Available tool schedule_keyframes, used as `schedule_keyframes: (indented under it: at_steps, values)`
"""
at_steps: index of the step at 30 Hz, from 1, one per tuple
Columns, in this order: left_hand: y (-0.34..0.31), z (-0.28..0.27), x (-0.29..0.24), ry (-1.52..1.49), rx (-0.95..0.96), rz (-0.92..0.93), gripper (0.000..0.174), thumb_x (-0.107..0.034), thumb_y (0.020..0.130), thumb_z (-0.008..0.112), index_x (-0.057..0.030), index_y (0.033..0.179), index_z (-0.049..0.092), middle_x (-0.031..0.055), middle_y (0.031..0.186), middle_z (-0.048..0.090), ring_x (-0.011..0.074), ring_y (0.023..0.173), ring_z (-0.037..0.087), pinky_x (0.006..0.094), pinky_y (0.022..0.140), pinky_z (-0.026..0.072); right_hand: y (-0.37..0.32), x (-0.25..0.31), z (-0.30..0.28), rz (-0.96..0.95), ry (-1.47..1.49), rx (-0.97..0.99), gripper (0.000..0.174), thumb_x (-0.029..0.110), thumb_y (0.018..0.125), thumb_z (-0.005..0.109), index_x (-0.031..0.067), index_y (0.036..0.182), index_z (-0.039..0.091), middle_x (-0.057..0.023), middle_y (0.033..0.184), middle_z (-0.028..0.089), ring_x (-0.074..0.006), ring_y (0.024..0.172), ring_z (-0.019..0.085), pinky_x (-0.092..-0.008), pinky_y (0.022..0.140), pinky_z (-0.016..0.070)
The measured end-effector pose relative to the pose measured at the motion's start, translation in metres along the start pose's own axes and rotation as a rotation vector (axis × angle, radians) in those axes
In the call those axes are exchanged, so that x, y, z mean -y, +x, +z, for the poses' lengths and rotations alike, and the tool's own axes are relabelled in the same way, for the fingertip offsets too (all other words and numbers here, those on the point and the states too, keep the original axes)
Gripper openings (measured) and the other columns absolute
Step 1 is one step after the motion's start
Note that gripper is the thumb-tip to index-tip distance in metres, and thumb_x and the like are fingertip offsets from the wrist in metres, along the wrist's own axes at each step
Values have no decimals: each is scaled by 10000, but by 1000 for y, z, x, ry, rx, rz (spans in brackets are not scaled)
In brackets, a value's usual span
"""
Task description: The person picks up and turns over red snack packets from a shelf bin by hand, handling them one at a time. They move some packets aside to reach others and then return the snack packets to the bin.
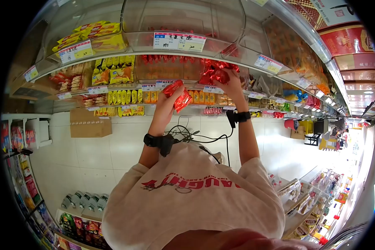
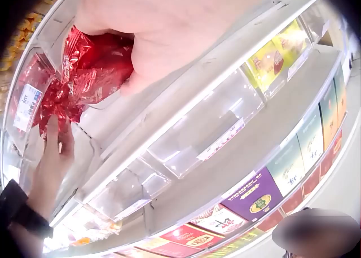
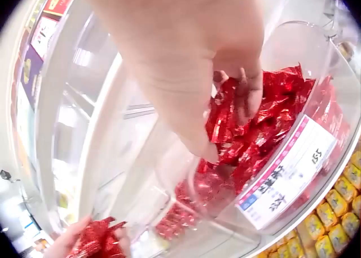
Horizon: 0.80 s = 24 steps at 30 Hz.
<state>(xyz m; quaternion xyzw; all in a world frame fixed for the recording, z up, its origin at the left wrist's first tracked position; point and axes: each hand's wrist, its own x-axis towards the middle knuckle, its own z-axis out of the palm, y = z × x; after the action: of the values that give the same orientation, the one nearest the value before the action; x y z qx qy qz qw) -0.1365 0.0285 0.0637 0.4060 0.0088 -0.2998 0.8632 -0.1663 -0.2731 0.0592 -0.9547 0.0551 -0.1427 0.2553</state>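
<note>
Pinching a red foil packet [image 3: 221, 116] with the right hand [image 3: 177, 60], the nearer one, amid the heap of foil packets [image 3: 276, 108] inside the clear plastic bin [image 3: 296, 43]; hard to tell its long axis. Gripping red-wrapped packets [image 2: 101, 60] in the left hand [image 2: 169, 27]; apart, left of the bin.

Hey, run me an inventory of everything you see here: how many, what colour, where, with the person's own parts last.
held packets: at least one, red, in the left grip
foil packets: many, red, in a clear bin at the right grip
orange-yellow packets: many, orange-yellow, below that bin
yellow packs: many, yellow, upper left, head view
price tags: many, mostly white, on shelf fronts
purple box: one, purple, left wrist view
red boxes: several, red, upper right, head view
carton: one, brown, on the floor
bottles: several, clear, lower left
wrist cameras: two, black, one per wrist
shirt: one, pale with red print, worn
left grip: one, bare, holding packets
right grip: one, bare, fingers curled on foil packets
Distant goods: too small to count
</note>
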Motion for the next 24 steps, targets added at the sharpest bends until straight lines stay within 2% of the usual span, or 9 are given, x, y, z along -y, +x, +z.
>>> schedule_keyframes:
  at_steps: [4, 7, 8, 10, 12, 16, 19, 23, 24]
  values:
    - [12, 3, 10, 68, 42, 64, 329, -213, 985, 691, 5, 1223, 625, 88, 1102, 696, 153, 979, 695, 312, 819, 586, -19, 67, -34, -41, 224, -70, 594, 190, 774, 864, 38, 1287, 606, -161, 1207, 606, -309, 1101, 635, -365, 930, 527]
    - [12, 26, 9, 88, 47, 81, 318, -204, 989, 686, 11, 1217, 626, 87, 1120, 698, 160, 996, 697, 308, 850, 582, -34, 108, -47, 2, 606, -160, 598, 154, 795, 855, 26, 1311, 581, -145, 1212, 604, -282, 1084, 636, -372, 903, 529]
    - [12, 37, 9, 50, 44, 97, 321, -195, 993, 678, 12, 1231, 621, 84, 1120, 699, 143, 981, 691, 293, 833, 571, -38, 119, -49, 5, 691, -175, 598, 127, 816, 842, 13, 1330, 558, -135, 1221, 601, -251, 1077, 626, -367, 893, 520]
    - [10, 58, 13, -31, 39, 134, 327, -178, 1002, 662, 15, 1260, 613, 79, 1121, 701, 108, 950, 678, 262, 798, 548, -40, 117, -39, -104, 637, -244, 583, 130, 818, 839, 18, 1323, 567, -142, 1211, 602, -260, 1067, 621, -363, 898, 512]
    - [4, 74, 23, -60, 6, 199, 327, -154, 1033, 589, 18, 1311, 578, 97, 1182, 685, 139, 1008, 679, 281, 847, 554, -43, 124, -43, -219, 476, -263, 540, 137, 833, 822, 29, 1306, 588, -160, 1188, 602, -284, 1044, 614, -364, 892, 501]
    - [11, 81, 40, 10, -3, 214, 343, -124, 1075, 454, 21, 1378, 522, 133, 1297, 634, 205, 1134, 652, 338, 966, 543, -56, 118, -22, -150, 614, -311, 491, 167, 852, 807, 38, 1278, 598, -165, 1151, 615, -312, 1038, 622, -385, 884, 508]
    - [12, 97, 54, -48, -94, 245, 363, -138, 1085, 418, 16, 1404, 496, 141, 1331, 606, 221, 1187, 623, 359, 995, 533, -61, 110, -24, -168, 643, -328, 498, 182, 853, 808, 44, 1279, 590, -165, 1141, 621, -325, 1043, 632, -395, 883, 516]
    - [3, 114, 61, -248, 3, 265, 398, -246, 1083, 488, -5, 1400, 486, 130, 1315, 610, 199, 1203, 609, 360, 997, 532, -68, 95, -29, -195, 676, -271, 542, 204, 851, 811, 46, 1305, 561, -195, 1238, 619, -353, 1122, 640, -405, 907, 522]
    - [0, 120, 60, -243, 0, 271, 401, -257, 1072, 518, -3, 1381, 505, 124, 1300, 618, 192, 1188, 616, 351, 987, 534, -70, 91, -31, -149, 719, -213, 560, 200, 847, 812, 46, 1317, 550, -203, 1268, 611, -363, 1150, 631, -408, 919, 521]
